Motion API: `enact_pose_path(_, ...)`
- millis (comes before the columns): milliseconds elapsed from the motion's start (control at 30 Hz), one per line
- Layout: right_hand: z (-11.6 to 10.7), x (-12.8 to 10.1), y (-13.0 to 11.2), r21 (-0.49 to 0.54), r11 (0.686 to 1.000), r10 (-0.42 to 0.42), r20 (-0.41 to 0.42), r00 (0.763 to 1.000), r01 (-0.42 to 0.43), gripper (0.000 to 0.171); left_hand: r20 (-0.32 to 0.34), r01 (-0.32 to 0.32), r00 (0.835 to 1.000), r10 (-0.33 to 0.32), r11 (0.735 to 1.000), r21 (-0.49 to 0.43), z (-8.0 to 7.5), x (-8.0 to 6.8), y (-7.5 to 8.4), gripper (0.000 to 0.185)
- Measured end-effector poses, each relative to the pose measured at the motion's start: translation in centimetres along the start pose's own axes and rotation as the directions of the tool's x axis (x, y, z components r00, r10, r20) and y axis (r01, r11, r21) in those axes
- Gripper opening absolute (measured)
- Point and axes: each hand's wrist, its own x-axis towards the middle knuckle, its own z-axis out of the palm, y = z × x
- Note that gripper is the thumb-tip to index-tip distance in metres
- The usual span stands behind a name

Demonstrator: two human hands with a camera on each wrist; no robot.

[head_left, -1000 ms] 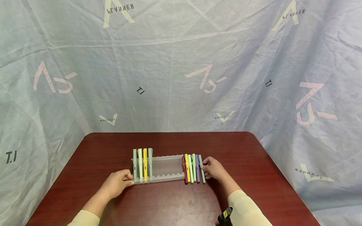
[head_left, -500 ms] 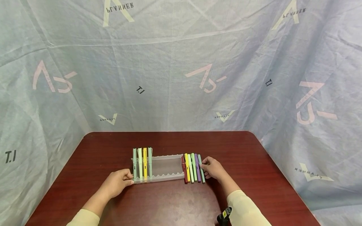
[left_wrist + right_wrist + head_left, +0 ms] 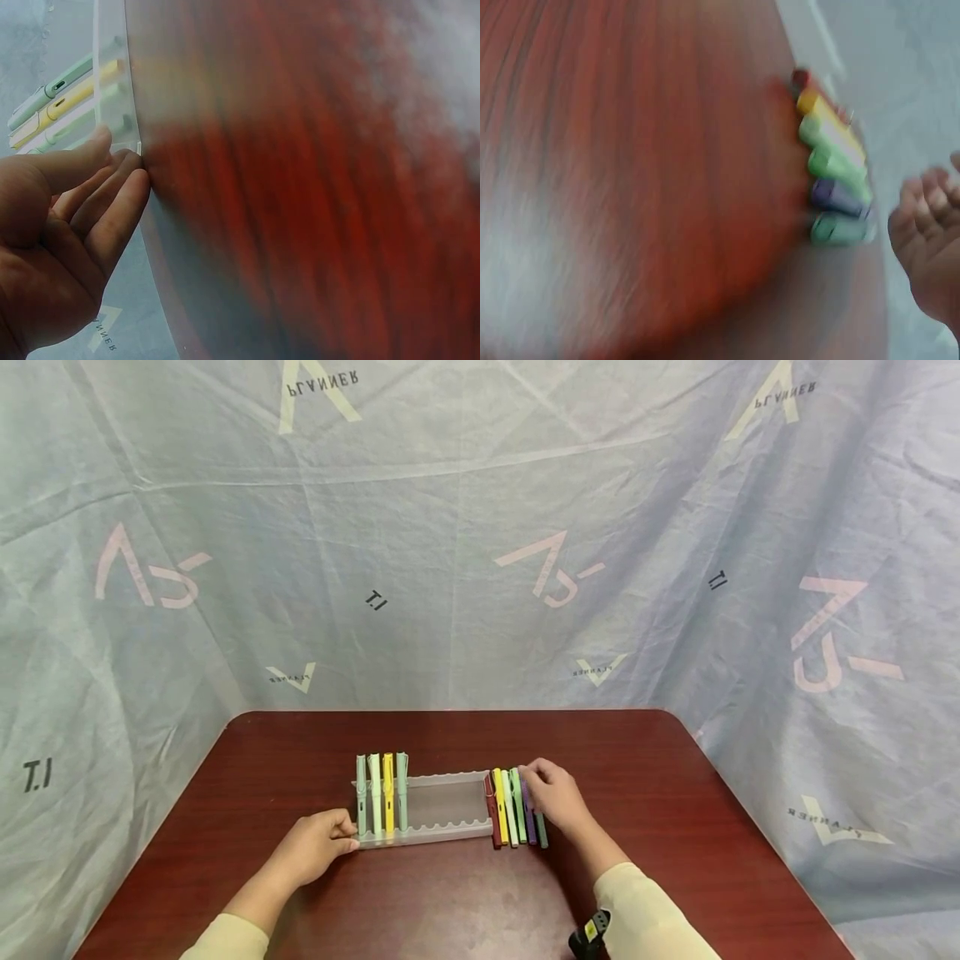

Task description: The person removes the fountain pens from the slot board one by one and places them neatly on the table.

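Observation:
A translucent pen rack (image 3: 442, 810) lies on the dark red table (image 3: 645, 777). At its left end it holds several pens (image 3: 381, 793), green and yellow. My left hand (image 3: 347, 837) touches the rack's front left corner; in the left wrist view its thumb and straight fingers (image 3: 124, 176) meet the rack's edge (image 3: 112, 75). Right of the rack lies a row of loose pens (image 3: 512, 808), red through teal. My right hand (image 3: 534, 779) hovers over the purple and teal ones. In the right wrist view its fingers (image 3: 922, 217) are loosely curled and empty beside the teal pen (image 3: 840, 227).
Pale blue printed cloth (image 3: 480, 543) hangs behind and to both sides of the table. A black wrist device (image 3: 588, 935) sits on my right sleeve. Bare wood stretches in front of the rack and to the far right.
My right hand has moved left and away from me, from beside the teal pen to over the purple and teal pens. The left hand and rack stay put.

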Motion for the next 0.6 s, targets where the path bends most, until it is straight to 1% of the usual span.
enact_pose_path(67,0.8,0.0,-1.4,0.058,0.997,-0.061,0.098,0.993,0.056,0.036,0.0,-0.002,1.0,0.002,1.0,-0.004,-0.1,0.0,0.1,0.015)
enact_pose_path(133,1.9,0.0,-2.5,0.093,0.991,-0.11,0.198,0.974,0.093,0.033,0.002,-0.003,1.0,0.003,1.0,-0.009,-0.1,-0.1,0.1,0.016)
enact_pose_path(200,3.1,-0.1,-3.6,0.118,0.988,-0.131,0.282,0.95,0.101,0.03,0.002,-0.004,1.0,0.004,1.0,-0.011,-0.1,-0.1,0.0,0.016)
enact_pose_path(267,4.3,-0.2,-4.4,0.13,0.986,-0.143,0.34,0.929,0.104,0.03,0.002,-0.004,1.0,0.004,1.0,-0.014,0.0,-0.1,0.0,0.017)
enact_pose_path(333,5.6,-0.3,-5.0,0.142,0.985,-0.141,0.371,0.918,0.094,0.033,0.001,-0.004,1.0,0.004,1.0,-0.015,0.0,-0.1,-0.1,0.017)
enact_pose_path(400,6.8,-0.3,-5.5,0.142,0.986,-0.134,0.381,0.915,0.085,0.035,0.0,-0.004,1.0,0.004,1.0,-0.013,0.0,-0.1,-0.1,0.017)
enact_pose_path(600,9.8,-0.1,-6.4,0.123,0.99,-0.111,0.37,0.922,0.07,0.034,-0.005,-0.008,1.0,0.008,1.0,-0.013,-0.1,-0.2,0.0,0.017)
